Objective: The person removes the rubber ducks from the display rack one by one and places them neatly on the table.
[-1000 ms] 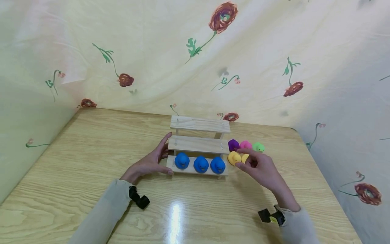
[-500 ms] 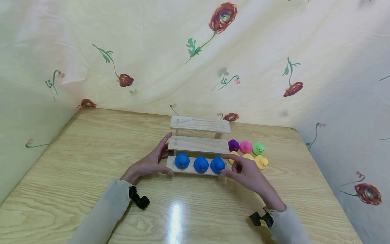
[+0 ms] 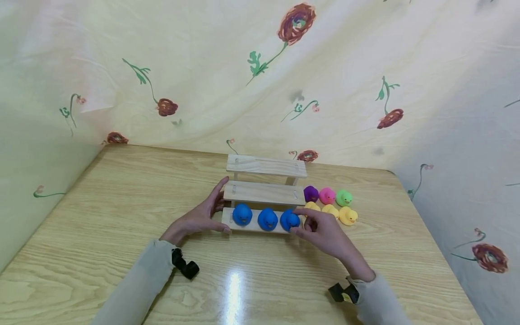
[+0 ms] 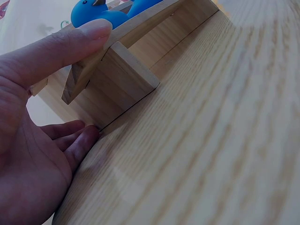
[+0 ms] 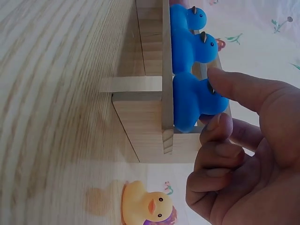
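- We see a pale wooden rack [image 3: 264, 192] of three steps, standing near the middle of the back edge of a wood-grained worktop [image 3: 154, 189].
- On its bottom step [image 3: 254, 223], the one facing the front, three blue ducks sit upright in a row: the left duck [image 3: 242, 214], the middle duck [image 3: 267, 220] and the right duck [image 3: 289, 220], which is at the end nearest the worktop's right edge.
- The right hand [image 3: 325, 229] has its thumb and forefinger pinching the right duck by the head, the thumb at the beak. Its other fingers curl towards the palm.
- The left hand [image 3: 199, 219] is at the rack's left end, thumb and fingers spread wide apart. The thumb rests on the end of the bottom step; the fingertips lie low beside the rack, and we cannot tell whether they touch the wood.
- Between the rack and the right edge, six more ducks form two rows. Nearer the back edge are a purple duck [image 3: 311, 194], a pink duck [image 3: 327, 196] and a green duck [image 3: 344, 197]; in front are three yellow ducks [image 3: 348, 216], the leftmost partly hidden by the right hand.
- Beyond the back edge we see a flowered cloth [image 3: 207, 63].
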`<state>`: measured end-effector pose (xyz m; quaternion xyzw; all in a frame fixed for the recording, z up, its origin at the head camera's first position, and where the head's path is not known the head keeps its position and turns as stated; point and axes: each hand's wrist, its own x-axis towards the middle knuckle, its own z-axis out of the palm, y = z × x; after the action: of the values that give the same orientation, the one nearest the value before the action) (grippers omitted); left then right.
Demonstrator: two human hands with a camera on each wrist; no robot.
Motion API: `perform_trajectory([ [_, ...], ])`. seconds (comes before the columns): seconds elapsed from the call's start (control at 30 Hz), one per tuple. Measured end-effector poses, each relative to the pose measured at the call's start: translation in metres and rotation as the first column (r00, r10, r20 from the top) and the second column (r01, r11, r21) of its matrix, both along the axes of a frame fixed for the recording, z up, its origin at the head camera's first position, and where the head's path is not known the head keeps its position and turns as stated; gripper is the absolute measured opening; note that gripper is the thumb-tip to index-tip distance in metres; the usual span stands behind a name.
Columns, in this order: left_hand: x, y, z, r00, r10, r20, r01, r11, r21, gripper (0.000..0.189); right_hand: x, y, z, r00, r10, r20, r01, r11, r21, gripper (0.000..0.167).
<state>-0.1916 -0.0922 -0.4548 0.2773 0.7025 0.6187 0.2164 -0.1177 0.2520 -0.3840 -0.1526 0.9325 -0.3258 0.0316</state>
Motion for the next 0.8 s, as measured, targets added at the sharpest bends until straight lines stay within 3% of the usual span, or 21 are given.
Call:
perform_trajectory([
  [0.37,0.001,-0.001,0.000,1.000,0.006,0.005,-0.006,1.000,-0.008,0.127,0.000,-0.001,-0.005,0.999,0.007,-0.040,-0.006,1.000,0.005,0.040],
  [0.8,0.001,0.000,0.001,1.000,-0.001,-0.003,0.001,1.000,-0.010,0.128,0.005,0.011,0.003,0.998,-0.007,-0.065,0.007,1.000,-0.005,0.044],
])
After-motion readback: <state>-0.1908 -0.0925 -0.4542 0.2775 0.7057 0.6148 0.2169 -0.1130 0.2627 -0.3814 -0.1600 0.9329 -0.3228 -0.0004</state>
